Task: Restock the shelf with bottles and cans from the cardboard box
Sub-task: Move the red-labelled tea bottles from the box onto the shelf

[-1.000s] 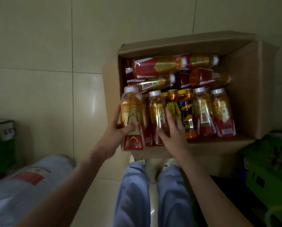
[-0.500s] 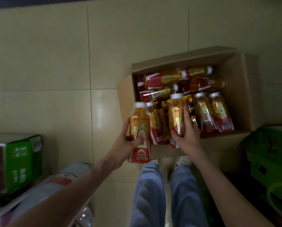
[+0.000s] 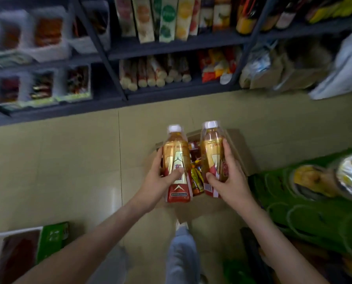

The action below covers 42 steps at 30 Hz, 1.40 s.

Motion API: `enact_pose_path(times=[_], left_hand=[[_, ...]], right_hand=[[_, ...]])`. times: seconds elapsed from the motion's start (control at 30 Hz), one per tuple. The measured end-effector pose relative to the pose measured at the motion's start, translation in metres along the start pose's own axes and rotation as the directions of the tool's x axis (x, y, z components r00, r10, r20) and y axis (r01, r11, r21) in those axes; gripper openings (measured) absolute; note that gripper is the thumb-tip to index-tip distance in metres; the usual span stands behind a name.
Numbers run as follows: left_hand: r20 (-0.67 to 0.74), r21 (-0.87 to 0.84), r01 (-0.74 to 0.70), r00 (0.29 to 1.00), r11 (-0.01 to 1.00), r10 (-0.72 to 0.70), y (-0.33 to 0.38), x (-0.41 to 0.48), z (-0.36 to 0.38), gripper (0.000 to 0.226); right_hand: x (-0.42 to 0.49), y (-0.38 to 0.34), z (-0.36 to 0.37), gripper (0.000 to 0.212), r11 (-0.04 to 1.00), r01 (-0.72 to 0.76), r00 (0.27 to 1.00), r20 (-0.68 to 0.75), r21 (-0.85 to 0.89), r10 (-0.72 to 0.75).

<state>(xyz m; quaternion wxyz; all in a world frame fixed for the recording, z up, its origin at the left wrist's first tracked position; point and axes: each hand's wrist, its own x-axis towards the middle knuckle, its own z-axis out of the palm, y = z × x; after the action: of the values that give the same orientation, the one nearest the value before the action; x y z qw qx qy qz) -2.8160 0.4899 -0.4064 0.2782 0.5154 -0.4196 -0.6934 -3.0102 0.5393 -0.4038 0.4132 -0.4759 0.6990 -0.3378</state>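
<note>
The left hand (image 3: 157, 182) grips the left bottle (image 3: 176, 152), fingers curled round its label; the right hand (image 3: 231, 181) grips the right bottle (image 3: 212, 148) likewise. Both are held upright above the cardboard box (image 3: 239, 149) on the floor (image 3: 68, 160), near the shelf (image 3: 171, 94).

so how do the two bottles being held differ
The left bottle shows its label front to the camera; the right bottle is turned partly away. The left bottle's cap sits lower in view than the right bottle's. Both are upright, white-capped and amber.
</note>
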Motion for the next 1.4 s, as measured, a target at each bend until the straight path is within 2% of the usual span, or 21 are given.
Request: enact_pose_path(times=[0.17,0.33,0.53,0.63,0.7,0.77,0.87,1.07,1.17,1.27,1.4], left_hand=[[0.112,0.097,-0.173,0.980,0.980,0.162,0.071,-0.091,0.045,0.094],[0.295,0.106,-0.389,0.891,0.915,0.344,0.150,-0.165,0.093,0.091],[0.477,0.092,-0.535,0.764,0.840,0.434,0.222,-0.228,0.150,0.089],[0.612,0.027,-0.556,0.666,0.831,0.425,0.249,-0.262,0.185,0.064],[0.677,-0.023,-0.582,0.589,0.813,0.441,0.263,-0.286,0.208,0.051],[0.739,-0.066,-0.608,0.503,0.791,0.448,0.274,-0.313,0.231,0.051],[0.793,-0.123,-0.629,0.403,0.767,0.458,0.280,-0.358,0.267,0.059],[0.868,-0.243,-0.621,0.204,0.745,0.453,0.262,-0.471,0.346,0.075],[0.856,-0.313,-0.593,0.163,0.742,0.491,0.243,-0.527,0.389,0.082],[0.859,-0.369,-0.561,0.100,0.741,0.503,0.224,-0.578,0.429,0.061],[0.856,-0.387,-0.513,0.109,0.766,0.505,0.205,-0.622,0.466,0.055]], right_hand=[[-0.098,-0.066,-0.060,0.101,0.992,0.120,0.979,-0.160,-0.045,-0.126],[-0.179,-0.128,-0.124,0.099,0.968,0.246,0.913,-0.323,-0.053,-0.249],[-0.275,-0.188,-0.183,0.097,0.926,0.353,0.757,-0.541,-0.133,-0.366],[-0.333,-0.206,-0.202,0.096,0.901,0.375,0.631,-0.651,-0.219,-0.421],[-0.372,-0.215,-0.210,0.095,0.893,0.351,0.533,-0.723,-0.282,-0.438],[-0.412,-0.220,-0.217,0.096,0.890,0.312,0.430,-0.785,-0.334,-0.445],[-0.473,-0.223,-0.230,0.097,0.875,0.228,0.314,-0.819,-0.427,-0.481],[-0.603,-0.223,-0.259,0.098,0.846,0.079,0.161,-0.831,-0.527,-0.532],[-0.669,-0.216,-0.276,0.098,0.830,0.029,0.118,-0.823,-0.557,-0.556],[-0.729,-0.204,-0.295,0.099,0.810,-0.006,0.093,-0.807,-0.586,-0.583],[-0.784,-0.188,-0.320,0.101,0.804,-0.013,0.076,-0.802,-0.594,-0.592]])
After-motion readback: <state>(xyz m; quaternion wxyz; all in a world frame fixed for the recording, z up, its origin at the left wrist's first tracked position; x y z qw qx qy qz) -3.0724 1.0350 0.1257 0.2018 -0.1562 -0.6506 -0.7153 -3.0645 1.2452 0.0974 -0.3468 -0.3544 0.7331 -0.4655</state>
